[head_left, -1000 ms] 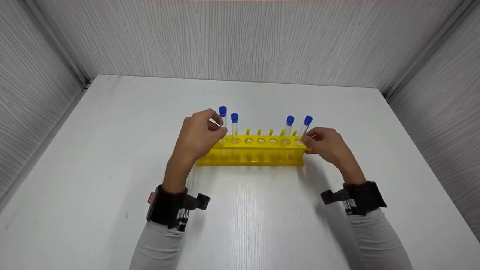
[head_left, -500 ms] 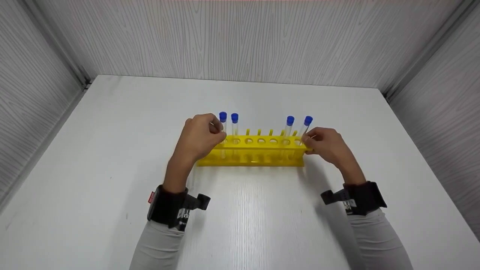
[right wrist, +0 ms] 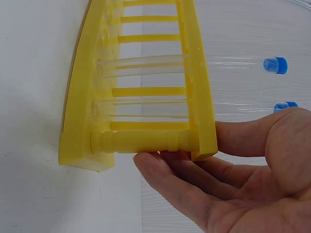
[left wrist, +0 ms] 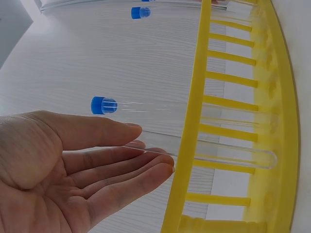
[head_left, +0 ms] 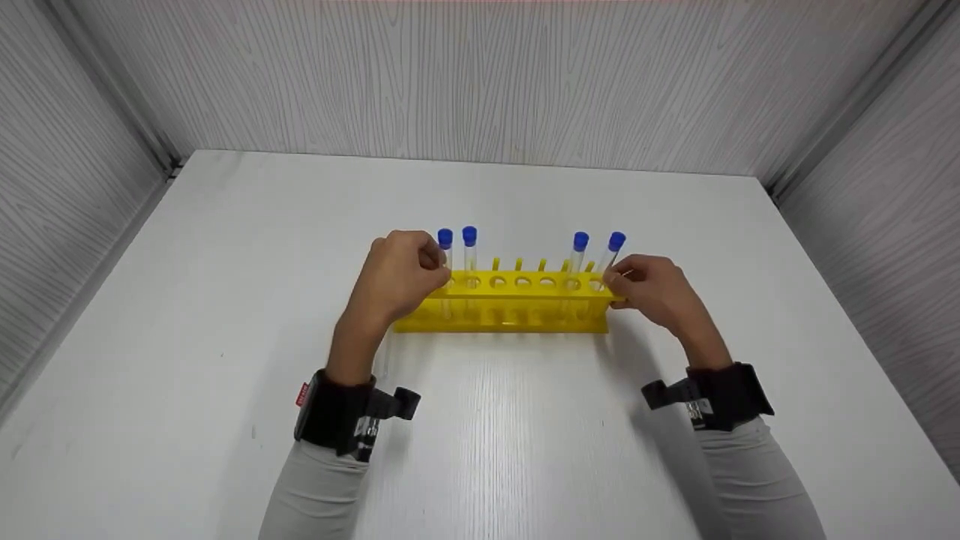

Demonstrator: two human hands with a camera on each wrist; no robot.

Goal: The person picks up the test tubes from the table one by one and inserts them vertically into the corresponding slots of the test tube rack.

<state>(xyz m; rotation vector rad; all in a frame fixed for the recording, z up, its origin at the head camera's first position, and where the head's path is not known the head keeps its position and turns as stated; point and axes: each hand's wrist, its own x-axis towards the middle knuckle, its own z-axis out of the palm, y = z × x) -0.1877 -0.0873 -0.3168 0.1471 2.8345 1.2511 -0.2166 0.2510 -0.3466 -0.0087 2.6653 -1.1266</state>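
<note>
The left hand (head_left: 403, 271) pinches a tube (left wrist: 235, 153), now lower, likely seated, in the rack (head_left: 510, 326) (right hand (head_left: 654, 289) gripping its right edge).

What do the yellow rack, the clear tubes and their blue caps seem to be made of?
The yellow rack: likely plastic, smooth with a slight sheen, its colour fairly even all over.
The clear tubes: glass or clear plastic, can't tell which; glossy, with bright streaks along see-through walls.
The blue caps: probably plastic, perhaps rubber; smooth-looking, with solid-coloured tops.
</note>
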